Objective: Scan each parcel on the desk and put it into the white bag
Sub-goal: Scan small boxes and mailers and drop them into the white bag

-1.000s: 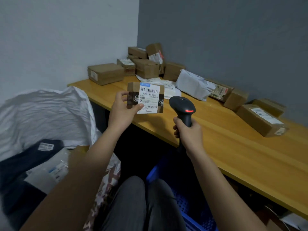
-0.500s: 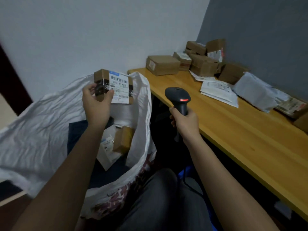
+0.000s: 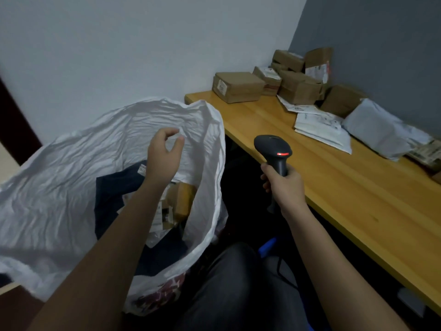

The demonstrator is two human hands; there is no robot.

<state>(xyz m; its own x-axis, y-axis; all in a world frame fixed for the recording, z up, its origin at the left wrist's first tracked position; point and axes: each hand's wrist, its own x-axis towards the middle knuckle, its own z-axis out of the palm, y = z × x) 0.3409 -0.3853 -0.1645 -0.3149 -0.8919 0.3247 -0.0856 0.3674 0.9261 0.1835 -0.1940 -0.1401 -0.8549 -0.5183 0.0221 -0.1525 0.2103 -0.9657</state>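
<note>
Worktop point(image 3: 334, 187): parcels point(image 3: 238, 86) far right.
Left hand point(image 3: 163, 155): empty, fingers loosely curled, over bag point(image 3: 59, 187).
Right hand point(image 3: 285, 185): grips scanner point(image 3: 274, 146).

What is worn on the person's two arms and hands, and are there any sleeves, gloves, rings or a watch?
Both forearms are bare up to the frame edge, with no sleeves visible. The left hand and the right hand wear no gloves. No watch, bracelet or ring is visible on the wrists or fingers.

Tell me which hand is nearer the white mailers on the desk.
Right hand, gripping the scanner beside the desk edge; left hand is over the white bag, farther from the mailers.
</note>
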